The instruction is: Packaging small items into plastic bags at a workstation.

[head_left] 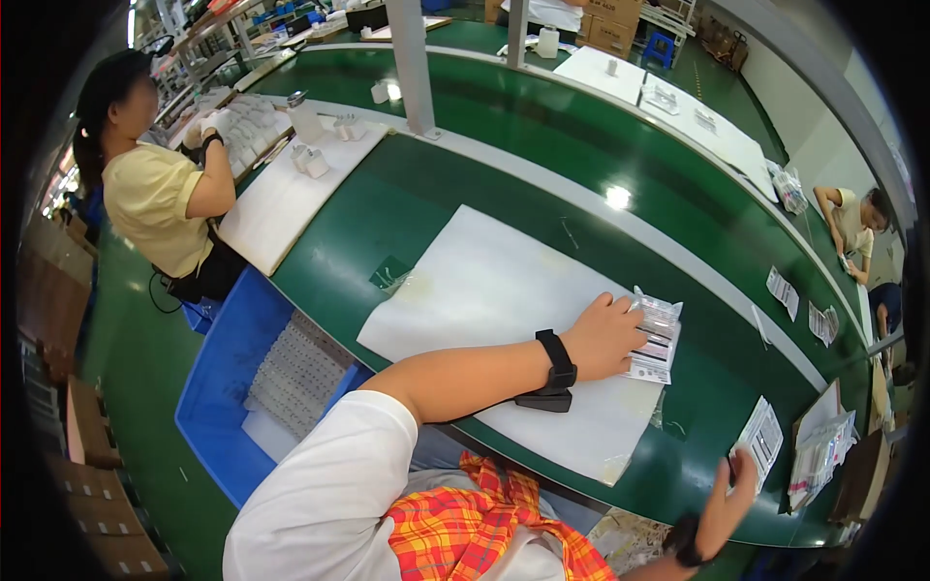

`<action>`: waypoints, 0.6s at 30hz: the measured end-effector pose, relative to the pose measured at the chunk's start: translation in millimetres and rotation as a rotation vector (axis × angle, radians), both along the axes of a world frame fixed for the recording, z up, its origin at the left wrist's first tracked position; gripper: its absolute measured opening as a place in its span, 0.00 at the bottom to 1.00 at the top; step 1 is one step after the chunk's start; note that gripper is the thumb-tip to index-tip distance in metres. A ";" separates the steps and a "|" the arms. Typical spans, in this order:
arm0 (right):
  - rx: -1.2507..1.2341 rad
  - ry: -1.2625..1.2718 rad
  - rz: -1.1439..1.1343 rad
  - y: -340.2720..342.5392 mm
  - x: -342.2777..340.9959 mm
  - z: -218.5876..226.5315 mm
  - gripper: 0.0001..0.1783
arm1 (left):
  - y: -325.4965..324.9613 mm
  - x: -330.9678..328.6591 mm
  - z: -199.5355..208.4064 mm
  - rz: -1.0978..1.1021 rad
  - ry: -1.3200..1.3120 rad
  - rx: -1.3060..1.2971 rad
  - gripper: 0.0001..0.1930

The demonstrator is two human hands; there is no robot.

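Note:
On the white sheet in front of me, my left hand is closed over the left edge of a clear plastic packet. The packet has a printed white paper in it and lies flat at the sheet's right side. A black band with a small dark box circles my left wrist. Lower right, my right hand is held up with thumb and fingers apart. It overlaps the lower edge of another printed packet at the bench edge; whether it touches is unclear.
A carton of stacked packets stands at the far right. More packets lie beyond. A blue bin with white trays sits left below the bench. One co-worker works at the left, another at the right. A metal post rises behind.

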State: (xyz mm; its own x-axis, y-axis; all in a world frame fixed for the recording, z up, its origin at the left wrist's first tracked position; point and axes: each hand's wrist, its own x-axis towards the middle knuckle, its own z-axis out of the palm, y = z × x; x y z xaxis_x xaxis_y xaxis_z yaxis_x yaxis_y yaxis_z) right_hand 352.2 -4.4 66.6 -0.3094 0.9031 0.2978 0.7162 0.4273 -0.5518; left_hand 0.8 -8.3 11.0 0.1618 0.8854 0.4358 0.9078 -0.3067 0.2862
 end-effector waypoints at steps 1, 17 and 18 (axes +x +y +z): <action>-0.108 0.004 0.088 13.8 -44.3 8.5 0.27 | -4.6 0.5 0.4 0.015 0.008 -0.017 0.12; 0.124 -0.228 0.604 113.9 -198.3 -9.1 0.43 | 12.6 -12.6 -18.3 0.039 -0.259 -0.079 0.04; 0.129 -0.249 0.545 122.9 -203.1 -7.0 0.43 | 14.4 -13.0 -17.0 0.063 -0.287 -0.095 0.04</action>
